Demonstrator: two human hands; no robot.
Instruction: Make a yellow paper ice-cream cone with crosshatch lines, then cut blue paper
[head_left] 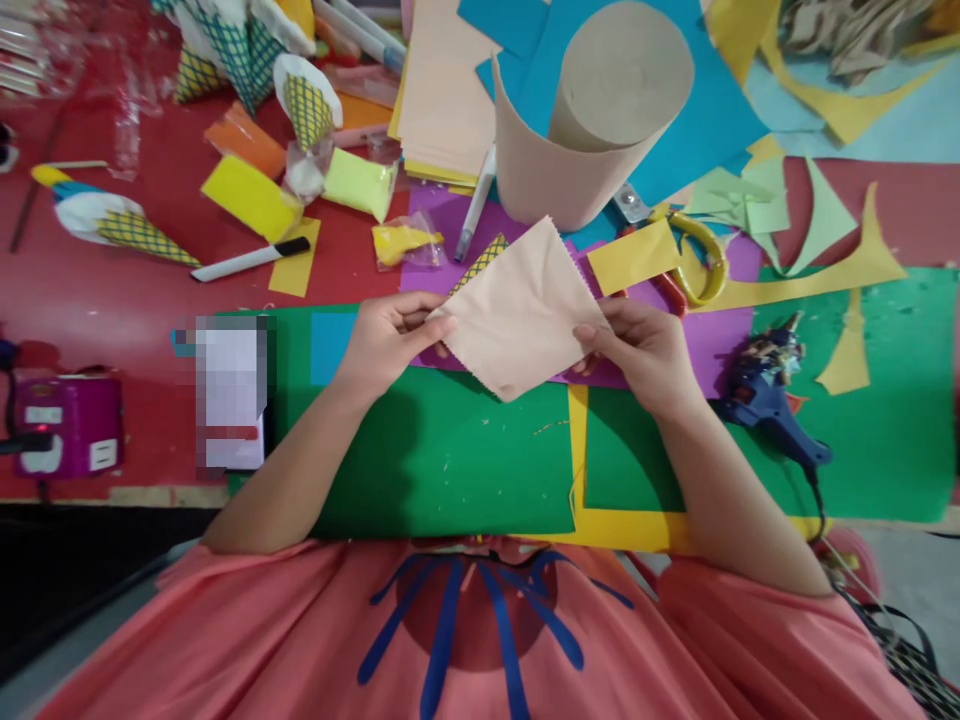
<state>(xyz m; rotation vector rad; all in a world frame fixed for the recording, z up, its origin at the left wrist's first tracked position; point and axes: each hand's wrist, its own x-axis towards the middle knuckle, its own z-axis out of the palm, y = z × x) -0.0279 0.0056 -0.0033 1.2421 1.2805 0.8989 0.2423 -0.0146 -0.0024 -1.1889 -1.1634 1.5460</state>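
Note:
Between my two hands a pale pink square of cloth with zigzag-cut edges is stretched out, turned like a diamond. My left hand pinches its left corner, thumb on top. At the opposite corner my right hand grips the edge between thumb and fingers. Behind the cloth's upper left side a strip of yellow and dark checked material peeks out; most of it is hidden. Under the cloth lie purple paper and a green sheet.
A blue glue gun with its cord rests at the right. Yellow-handled scissors, a large paper roll, a marker, clay packets and a checked cone lie beyond my hands. A blurred-out phone-like object sits left.

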